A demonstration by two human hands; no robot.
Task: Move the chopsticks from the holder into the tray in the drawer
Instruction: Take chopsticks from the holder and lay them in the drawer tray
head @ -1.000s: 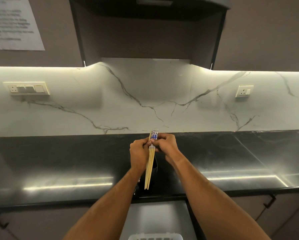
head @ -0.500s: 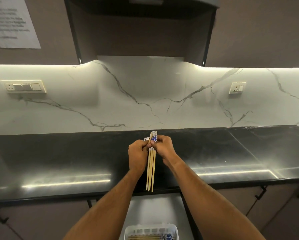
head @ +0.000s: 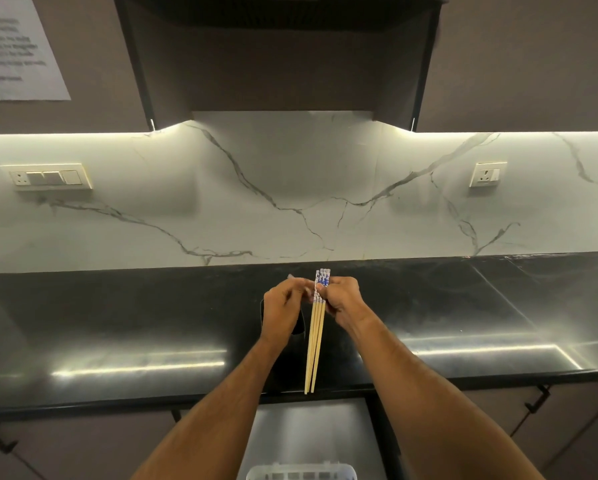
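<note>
Both forearms reach forward over the black table (head: pixel 117 323). The right hand (head: pixel 342 299) pinches the bundle of chopsticks (head: pixel 316 334) near its patterned tops, tips hanging down above the white tray (head: pixel 301 472). The left hand (head: pixel 282 306), fingers curled, sits just beside the bundle; whether it holds anything is unclear.

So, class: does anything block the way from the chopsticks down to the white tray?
Nothing visible does. The right hand grips the chopsticks above the counter; the tray sits below in the open drawer.
</note>
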